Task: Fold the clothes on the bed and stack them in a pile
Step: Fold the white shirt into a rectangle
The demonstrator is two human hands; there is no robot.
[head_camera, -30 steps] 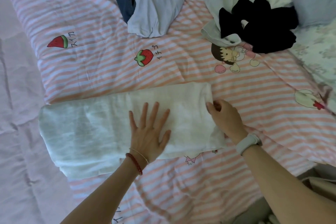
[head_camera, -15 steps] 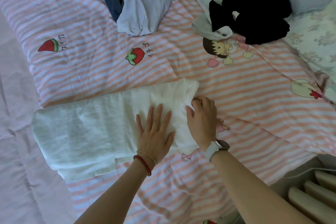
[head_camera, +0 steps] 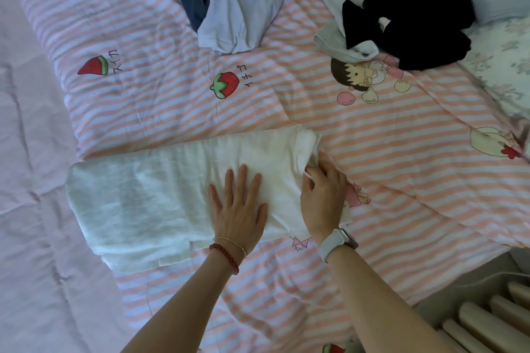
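White garment (head_camera: 160, 198): soft, slightly nubby knit, folded into a long band lying across the near middle of the bed.
Left hand (head_camera: 239, 209): fingers spread, palm flat on the band.
Right hand (head_camera: 322, 195): fingers curled, pinching the band's right end.
Bed cover (head_camera: 358, 123): pink-and-white striped cotton with cartoon prints, creased.
Far edge: pale blue garment (head_camera: 238, 0), crumpled black garment (head_camera: 415, 28).

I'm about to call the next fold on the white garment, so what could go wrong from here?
1. The right hand holds only the garment's right end, which is bunched; folding it over may trap wrinkles.
2. The left hand lies flat mid-length on the white garment; if it lifts early, the long strip may slide on the striped quilt.
3. The bottom-left layers sit uneven, so the edges may not line up.
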